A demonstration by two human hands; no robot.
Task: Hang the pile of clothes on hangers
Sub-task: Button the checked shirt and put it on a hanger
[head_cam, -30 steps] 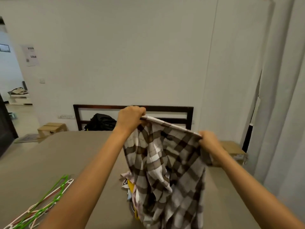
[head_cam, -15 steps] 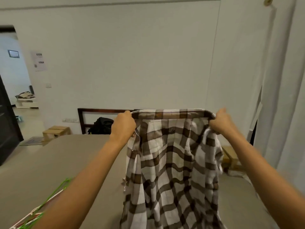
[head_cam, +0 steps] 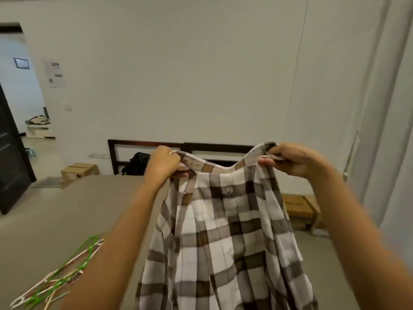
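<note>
A brown-and-white plaid garment (head_cam: 225, 238) hangs in front of me above the grey bed (head_cam: 55, 220). My left hand (head_cam: 163, 163) grips its top edge on the left and my right hand (head_cam: 290, 161) pinches the top edge on the right, so the edge sags between them. A bundle of green and white hangers (head_cam: 60, 278) lies on the bed at the lower left. The rest of the clothes pile is hidden behind the hanging cloth.
A dark wooden bed frame (head_cam: 143, 145) and a black bag (head_cam: 137, 163) stand beyond the bed's far edge. Cardboard boxes sit on the floor at the left (head_cam: 79, 170) and right (head_cam: 299, 206). White curtains (head_cam: 386, 108) hang on the right, a dark door (head_cam: 11, 153) on the left.
The garment went from tilted and bunched to spread wide between both hands, then its top edge slackened and dipped in the middle. The view has shifted slightly, showing more of the hangers.
</note>
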